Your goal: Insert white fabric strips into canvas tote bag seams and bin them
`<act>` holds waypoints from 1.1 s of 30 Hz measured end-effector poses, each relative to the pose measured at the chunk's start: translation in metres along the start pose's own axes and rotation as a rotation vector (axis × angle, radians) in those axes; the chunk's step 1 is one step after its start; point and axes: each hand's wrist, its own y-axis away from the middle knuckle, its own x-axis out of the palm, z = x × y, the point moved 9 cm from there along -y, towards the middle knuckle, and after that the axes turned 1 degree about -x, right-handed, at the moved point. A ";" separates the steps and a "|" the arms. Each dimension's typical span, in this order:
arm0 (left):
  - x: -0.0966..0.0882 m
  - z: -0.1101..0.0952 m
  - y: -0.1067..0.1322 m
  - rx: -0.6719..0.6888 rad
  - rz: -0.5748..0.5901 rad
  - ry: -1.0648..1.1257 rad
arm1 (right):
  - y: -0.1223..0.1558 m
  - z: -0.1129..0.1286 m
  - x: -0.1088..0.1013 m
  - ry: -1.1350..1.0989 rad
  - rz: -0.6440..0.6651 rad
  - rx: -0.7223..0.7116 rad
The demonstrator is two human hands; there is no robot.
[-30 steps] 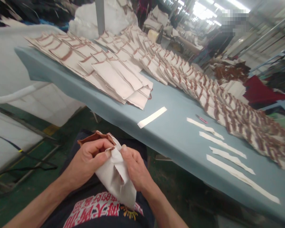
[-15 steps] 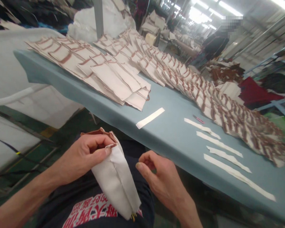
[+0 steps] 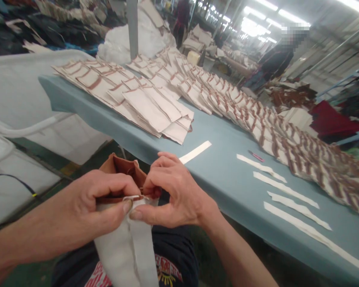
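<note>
Over the lap (image 3: 176,243) — fingers (image 3: 146,214) pinch fabric (image 3: 116,253), apparently.

Five white strips (image 3: 286,190) and one pink tool (image 3: 258,157) are counted; one pouch (image 3: 118,252) is held by two hands (image 3: 175,195).

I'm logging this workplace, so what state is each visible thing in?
Cream pouch: held, mouth open
Left hand: pinching pouch rim
Right hand: pinching pouch rim
Nearer cream pieces: overlapping, flat
White strips: lying loose
Pink tool: lying; open or shut unclear
Ceiling lights: lit
</note>
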 end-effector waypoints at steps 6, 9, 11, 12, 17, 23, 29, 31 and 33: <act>-0.002 -0.005 0.000 0.036 -0.022 -0.032 | -0.008 0.003 0.005 -0.004 0.058 -0.044; -0.006 -0.006 0.003 0.045 -0.050 -0.073 | -0.011 -0.008 0.015 -0.032 0.142 0.036; -0.010 -0.004 0.004 0.032 -0.073 -0.061 | -0.011 -0.014 0.023 -0.045 0.208 0.086; -0.012 -0.002 0.005 0.015 -0.084 -0.042 | -0.011 -0.016 0.027 -0.058 0.239 0.114; -0.012 0.021 0.014 -0.140 -0.052 0.021 | -0.009 -0.018 0.036 -0.198 0.281 0.246; -0.015 0.020 0.018 0.009 -0.114 -0.123 | -0.002 -0.025 0.039 -0.317 0.291 0.414; -0.010 -0.012 0.022 0.421 -0.199 -0.407 | 0.012 -0.029 0.048 -0.719 0.299 0.654; -0.006 -0.022 0.025 0.533 -0.171 -0.458 | 0.018 -0.029 0.053 -0.876 0.290 0.743; -0.004 -0.026 0.027 0.607 -0.137 -0.516 | 0.022 -0.027 0.057 -0.999 0.253 0.777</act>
